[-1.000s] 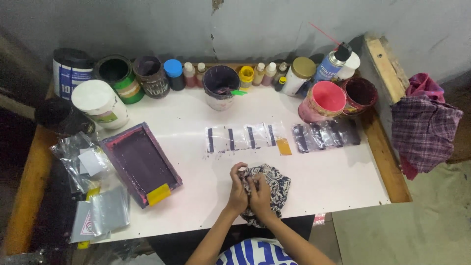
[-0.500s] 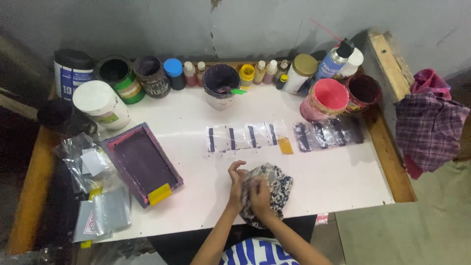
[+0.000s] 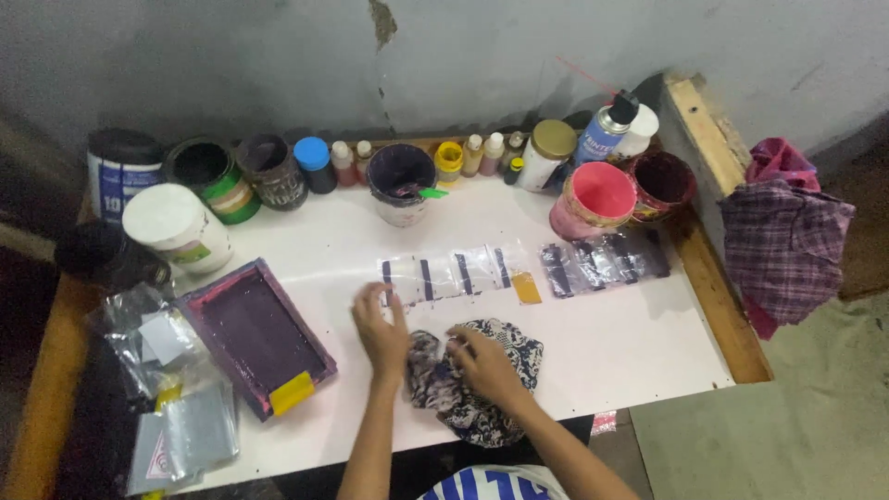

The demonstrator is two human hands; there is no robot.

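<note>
My right hand (image 3: pixel 483 363) presses on a crumpled black-and-white patterned cloth (image 3: pixel 505 393) lying near the front edge of the white table (image 3: pixel 630 352). My left hand (image 3: pixel 380 329) lies flat with fingers spread, just left of the cloth and just below a row of clear plastic sheets with dark stripes (image 3: pixel 444 275). A small orange tab (image 3: pixel 526 288) sits at the right end of that row. More dark-striped plastic sheets (image 3: pixel 604 262) lie further right.
A purple-stained framed printing screen (image 3: pixel 255 335) lies left of my hands, with clear plastic bags (image 3: pixel 162 389) beside it. Paint tubs, jars, small bottles and a spray can (image 3: pixel 604 130) line the back. A checked cloth (image 3: pixel 785 243) hangs off the right side.
My hands were together on the cloth. The left hand has now moved off it to the left and up, spreading flat on the table; the right stays on the cloth.
</note>
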